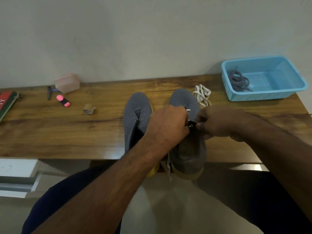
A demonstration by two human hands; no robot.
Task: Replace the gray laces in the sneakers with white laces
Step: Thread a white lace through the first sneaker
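Two grey mesh sneakers stand side by side at the table's front edge. The left sneaker (137,114) has bare eyelets and no lace. Both hands work over the right sneaker (184,100), which carries a white lace (169,163) whose end hangs down past its heel. My left hand (168,123) is curled over the eyelets and pinches the lace. My right hand (212,122) grips the sneaker's dark tongue edge and eyelet side. A spare white lace (201,94) lies bunched behind the right sneaker. The grey laces (238,81) lie in the blue basket (263,96).
On the wooden table (67,132) lie a tape roll (88,109), a pink highlighter (63,100), a dark pen (49,93), a pink lidded box (67,83) and a red-green book (6,103) at the left edge. A wall stands right behind the table.
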